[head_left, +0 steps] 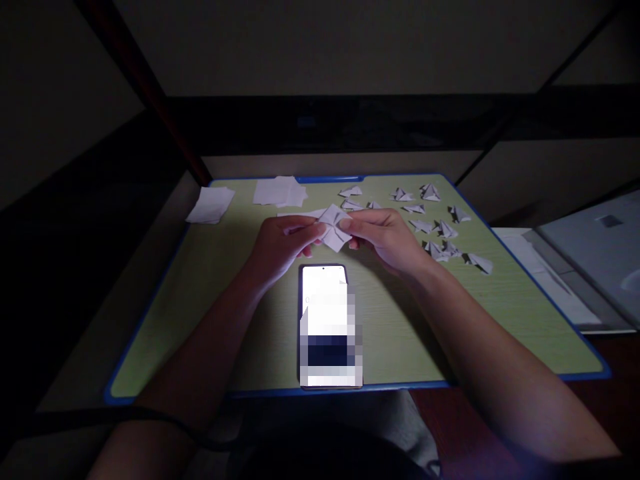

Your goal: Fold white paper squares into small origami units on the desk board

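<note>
Between my two hands, above the middle of the table, is a small folded white paper (334, 233) with creases meeting near its centre. My left hand (285, 243) pinches its left side, thumb on top and fingers behind. On the opposite side my right hand (383, 233) grips it the same way, thumb pressed on the face. Just below the hands lies a phone (325, 313) with a lit screen, partly pixelated. Behind the left hand shows the edge of another white paper (295, 214), mostly hidden.
Several folded paper pieces (445, 229) are scattered at the table's right rear. Two stacks of paper sheets, one at the far left (210, 203) and one at the back (277, 191), lie on the green, blue-edged table (200, 320). A grey box-like object (595, 247) stands right of it.
</note>
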Demonstrator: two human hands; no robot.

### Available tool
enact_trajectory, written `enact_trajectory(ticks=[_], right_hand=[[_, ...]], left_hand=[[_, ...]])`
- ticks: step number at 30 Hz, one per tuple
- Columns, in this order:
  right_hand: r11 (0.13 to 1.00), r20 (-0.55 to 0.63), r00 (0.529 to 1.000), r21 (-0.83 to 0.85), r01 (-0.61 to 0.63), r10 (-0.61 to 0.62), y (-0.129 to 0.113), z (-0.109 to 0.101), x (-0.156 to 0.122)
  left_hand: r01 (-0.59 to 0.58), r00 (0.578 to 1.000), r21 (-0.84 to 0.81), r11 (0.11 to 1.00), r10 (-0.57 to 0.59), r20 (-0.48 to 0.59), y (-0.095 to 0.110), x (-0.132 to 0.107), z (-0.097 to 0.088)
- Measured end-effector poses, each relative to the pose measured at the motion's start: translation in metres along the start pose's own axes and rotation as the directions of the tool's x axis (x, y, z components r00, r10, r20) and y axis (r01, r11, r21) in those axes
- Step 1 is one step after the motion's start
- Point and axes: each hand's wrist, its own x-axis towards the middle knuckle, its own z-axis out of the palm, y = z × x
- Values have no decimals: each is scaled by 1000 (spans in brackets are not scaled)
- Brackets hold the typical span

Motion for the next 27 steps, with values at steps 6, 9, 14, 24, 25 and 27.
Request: enact_trajectory(ticks=[6,9,14,24,25,27], right_hand=[[1000,-24,1000,12,-13,13,3,0,0],[1000,-24,1000,6,-16,16,4,-1,1],[1000,-22,1000,12,-5,5,4,0,1],[1000,-39,999,11,8,-8,5,1,0],[1000,-43,999,10,5,-5,5,1,0],[1000,-48,999,7,-1,2,5,1,0]], left_hand=[[-11,1000,1,1000,11,0,0,1,0],[-47,999,-3,999,47,4,-2,1,0],[-60,998,19,998,60,-13,-3,1,0],[-91,995,60,994,92,-24,-1,0,0],[-83,996,62,995,85,-29,-1,0,0],[-65,997,65,996,67,-38,-1,-1,1]])
